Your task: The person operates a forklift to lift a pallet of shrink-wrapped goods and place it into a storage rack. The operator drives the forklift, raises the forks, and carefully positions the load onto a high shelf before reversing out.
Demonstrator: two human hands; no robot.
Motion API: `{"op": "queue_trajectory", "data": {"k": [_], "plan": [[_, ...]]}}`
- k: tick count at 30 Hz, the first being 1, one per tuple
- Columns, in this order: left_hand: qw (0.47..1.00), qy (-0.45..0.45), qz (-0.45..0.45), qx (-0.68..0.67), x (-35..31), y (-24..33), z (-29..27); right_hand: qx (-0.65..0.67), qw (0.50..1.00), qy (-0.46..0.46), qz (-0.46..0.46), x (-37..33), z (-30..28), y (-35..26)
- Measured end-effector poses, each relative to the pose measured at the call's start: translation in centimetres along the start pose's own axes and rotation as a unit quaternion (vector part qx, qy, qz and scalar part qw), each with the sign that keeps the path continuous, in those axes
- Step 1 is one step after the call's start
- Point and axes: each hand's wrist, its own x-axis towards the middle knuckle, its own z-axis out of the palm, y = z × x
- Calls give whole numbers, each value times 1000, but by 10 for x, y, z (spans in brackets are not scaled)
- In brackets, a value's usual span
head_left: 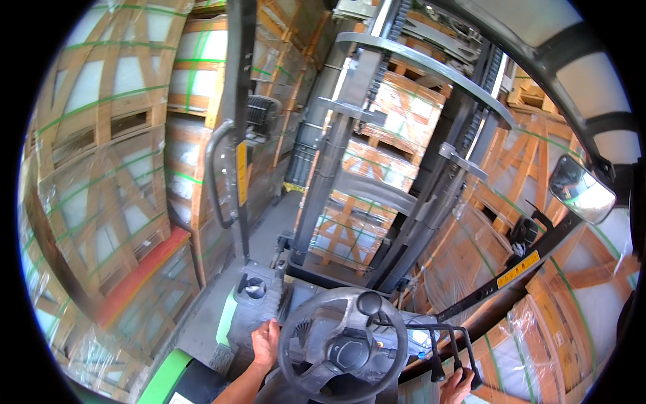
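Observation:
I sit in a forklift behind its black steering wheel [287, 357], which has a round knob [369, 303] at its upper right. Just left of the rim, my left hand [265, 342] is closed in a fist, apart from the wheel; anything inside it is hidden. At the lower right, my right hand [457, 386] has its fingers around one of the black control levers [455, 350]. The other levers stand on either side of it. Ahead rises the dark lift mast [324, 168] with its chains and curved hoses.
Wood-framed, film-wrapped crates with green straps [101, 195] line the left side. More crates [518, 337] stand close on the right. Beyond the mast is a crate stack [363, 222]. A mirror [581, 190], a grab handle [214, 175] and a cab post [241, 101] frame the view.

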Motion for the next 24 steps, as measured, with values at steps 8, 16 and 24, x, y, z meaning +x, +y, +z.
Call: {"op": "queue_trajectory", "data": {"k": [8, 16, 24], "plan": [[992, -2, 11, 125, -3, 16, -2, -128, 983, 29, -131, -17, -21, -28], [991, -1, 19, 135, -2, 14, -1, -114, 916, 98, -373, -46, -13, -98], [989, -2, 29, 145, -2, 14, 1, 46, 960, -137, -239, -89, 4, -147]]}}
